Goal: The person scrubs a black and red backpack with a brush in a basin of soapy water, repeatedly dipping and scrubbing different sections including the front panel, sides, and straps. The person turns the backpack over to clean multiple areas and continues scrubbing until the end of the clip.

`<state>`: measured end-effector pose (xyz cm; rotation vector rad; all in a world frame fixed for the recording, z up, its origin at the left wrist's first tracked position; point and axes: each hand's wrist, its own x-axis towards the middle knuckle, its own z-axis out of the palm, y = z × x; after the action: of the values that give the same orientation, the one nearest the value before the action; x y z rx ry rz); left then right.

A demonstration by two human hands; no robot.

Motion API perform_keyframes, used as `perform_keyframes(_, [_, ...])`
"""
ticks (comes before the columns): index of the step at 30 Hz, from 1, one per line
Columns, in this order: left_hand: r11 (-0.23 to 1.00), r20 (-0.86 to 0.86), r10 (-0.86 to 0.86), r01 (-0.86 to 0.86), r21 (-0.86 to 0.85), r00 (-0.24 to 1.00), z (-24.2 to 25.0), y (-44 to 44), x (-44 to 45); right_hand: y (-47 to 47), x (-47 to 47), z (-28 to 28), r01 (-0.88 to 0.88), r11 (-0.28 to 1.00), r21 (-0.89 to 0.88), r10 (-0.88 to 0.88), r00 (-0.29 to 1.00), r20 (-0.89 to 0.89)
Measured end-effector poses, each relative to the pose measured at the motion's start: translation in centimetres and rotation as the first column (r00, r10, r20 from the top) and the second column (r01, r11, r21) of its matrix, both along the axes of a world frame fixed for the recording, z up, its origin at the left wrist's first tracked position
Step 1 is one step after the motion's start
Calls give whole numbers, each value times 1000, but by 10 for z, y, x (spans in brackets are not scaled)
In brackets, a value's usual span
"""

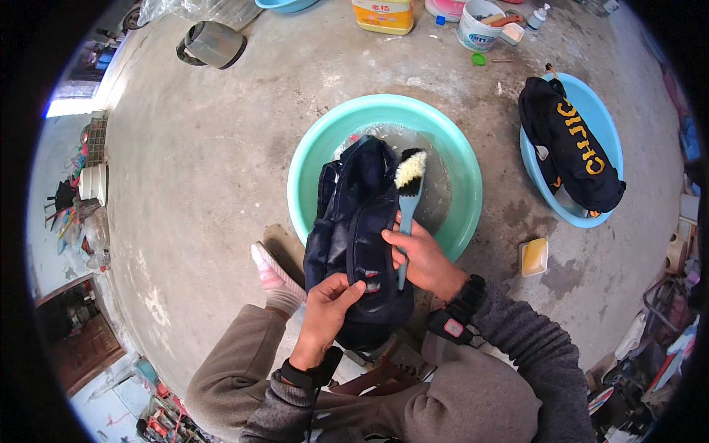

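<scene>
A dark navy fabric bag point(354, 221), wet-looking, lies across the near rim of a round mint-green plastic basin point(302, 155) and partly inside it. My left hand point(329, 310) pinches the bag's edge beside a small red and white patch. The blue handle of a scrubbing brush point(410, 205) is held in my right hand point(418, 255), whose thumb also presses on the bag's side. The brush's pale and black bristles point away from me, over the basin. Cloudy, sudsy water point(437, 188) shows to the right of the bag.
A light blue basin point(601, 111) at the right holds a black bag with yellow lettering point(576, 144). Nearer stands a small white dish point(526, 268) with a yellow soap bar point(534, 255). Far off are a white bucket point(479, 27), a yellow-labelled jug point(383, 15) and a grey container point(216, 45).
</scene>
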<state>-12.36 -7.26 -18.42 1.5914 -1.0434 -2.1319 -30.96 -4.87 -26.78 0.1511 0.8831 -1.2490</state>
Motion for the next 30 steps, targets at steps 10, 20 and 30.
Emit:
perform_keyframes(10, [989, 154, -96, 111, -93, 983, -7, -2, 3, 6, -30, 20, -191, 976, 104, 203, 972, -121])
perform_keyframes(20, [836, -102, -238, 150, -529, 966, 70, -25, -6, 14, -25, 16, -155, 975, 157, 178, 973, -149])
perform_keyframes(30, [742, -683, -598, -33, -670, 420, 100, -35, -32, 15, -22, 15, -125, 972, 201, 154, 979, -136])
